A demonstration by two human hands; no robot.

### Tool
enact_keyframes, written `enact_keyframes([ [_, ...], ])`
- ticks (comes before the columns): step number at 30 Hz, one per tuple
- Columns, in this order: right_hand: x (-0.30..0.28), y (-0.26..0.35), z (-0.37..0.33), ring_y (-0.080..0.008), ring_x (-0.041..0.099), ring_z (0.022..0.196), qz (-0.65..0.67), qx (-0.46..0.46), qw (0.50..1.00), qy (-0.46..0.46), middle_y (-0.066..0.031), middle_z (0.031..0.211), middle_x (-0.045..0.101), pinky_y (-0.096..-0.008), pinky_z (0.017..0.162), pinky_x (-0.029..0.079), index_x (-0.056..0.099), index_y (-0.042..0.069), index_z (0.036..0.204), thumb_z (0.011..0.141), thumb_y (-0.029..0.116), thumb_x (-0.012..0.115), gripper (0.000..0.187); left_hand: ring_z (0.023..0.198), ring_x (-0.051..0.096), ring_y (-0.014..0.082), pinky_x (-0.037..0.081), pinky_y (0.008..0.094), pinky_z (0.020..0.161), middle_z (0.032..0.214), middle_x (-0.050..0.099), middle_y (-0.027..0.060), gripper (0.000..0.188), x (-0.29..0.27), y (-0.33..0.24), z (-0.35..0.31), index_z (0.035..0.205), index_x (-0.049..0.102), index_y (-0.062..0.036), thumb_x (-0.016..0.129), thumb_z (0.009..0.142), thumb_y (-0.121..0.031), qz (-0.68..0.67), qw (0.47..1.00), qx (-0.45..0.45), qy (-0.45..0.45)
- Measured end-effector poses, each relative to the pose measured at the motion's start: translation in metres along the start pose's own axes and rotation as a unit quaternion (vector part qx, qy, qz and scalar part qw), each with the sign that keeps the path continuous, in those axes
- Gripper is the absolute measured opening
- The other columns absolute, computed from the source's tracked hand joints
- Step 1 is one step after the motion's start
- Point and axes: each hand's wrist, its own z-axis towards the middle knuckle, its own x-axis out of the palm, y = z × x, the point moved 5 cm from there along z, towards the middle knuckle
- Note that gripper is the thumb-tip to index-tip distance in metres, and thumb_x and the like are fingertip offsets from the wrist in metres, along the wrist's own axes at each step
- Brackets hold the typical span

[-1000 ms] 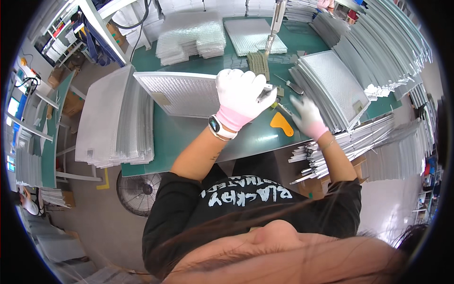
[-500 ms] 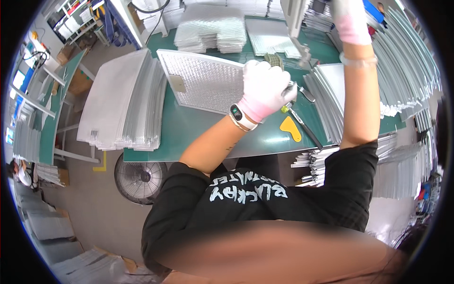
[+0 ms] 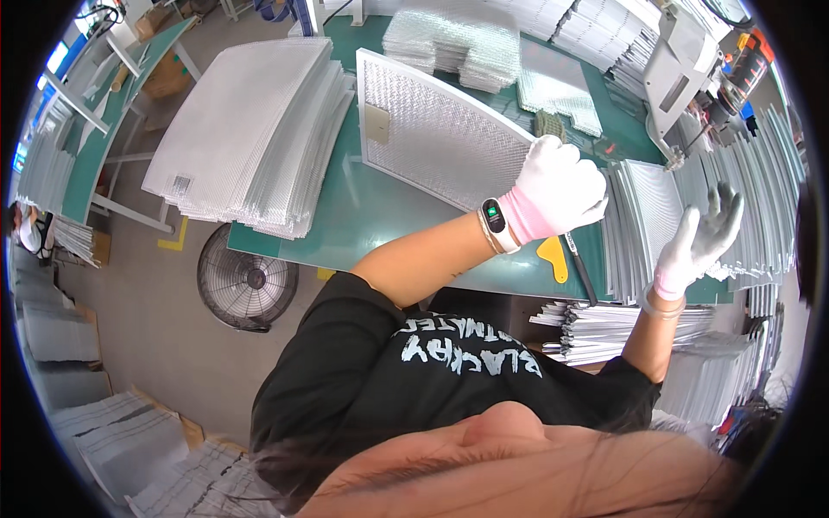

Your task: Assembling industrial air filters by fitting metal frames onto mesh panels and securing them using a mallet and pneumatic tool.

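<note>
A rectangular metal mesh filter panel [image 3: 440, 129] with a small beige tag lies tilted on the green table [image 3: 363, 216]. My left hand [image 3: 561, 186], in a white and pink glove with a smart band on the wrist, grips the panel's near right corner. My right hand [image 3: 699, 237], also gloved, is held up with its fingers spread and nothing in it, above a stack of ribbed metal panels [image 3: 648, 216] at the table's right end. A yellow scraper [image 3: 553, 256] and a thin black tool [image 3: 580, 263] lie just under my left hand.
A tall pile of mesh panels [image 3: 250, 129] fills the table's left end. Loose mesh sheets [image 3: 449, 34] lie at the back, beside a grey press machine [image 3: 682, 60]. A floor fan [image 3: 246, 281] stands under the table edge. More panel stacks [image 3: 596, 332] sit below right.
My right hand has come down from the machine at the upper right and now hangs open above the right stack. My left hand has stayed on the panel's corner.
</note>
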Motion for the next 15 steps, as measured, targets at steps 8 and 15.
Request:
enact_keyframes([
  [8,-0.015,-0.028,-0.034,-0.0263,0.050,0.124,0.062,0.148,0.987,0.028,-0.0149,0.134,0.049,-0.0423,0.109,0.034,0.035,0.000,0.145,0.092,-0.001,0.052,0.056,0.059,0.045,0.0215,0.033,0.0391,0.061,0.061,0.040,0.0015,0.020,-0.044,0.012,-0.007,0.072,0.060,-0.0140,0.068,0.075,-0.032,-0.100,0.991,0.088,-0.020],
  [15,0.016,-0.048,-0.125,-0.0254,0.054,0.119,0.058,0.262,0.916,0.298,-0.0143,0.128,0.056,-0.0355,0.105,0.040,0.055,0.000,0.127,0.086,0.006,0.062,0.042,0.069,0.047,0.0177,0.039,0.0374,0.076,0.070,0.055,0.0010,0.050,-0.180,0.135,-0.019,0.073,0.057,-0.0093,0.028,0.101,-0.037,-0.640,0.717,0.025,-0.275],
])
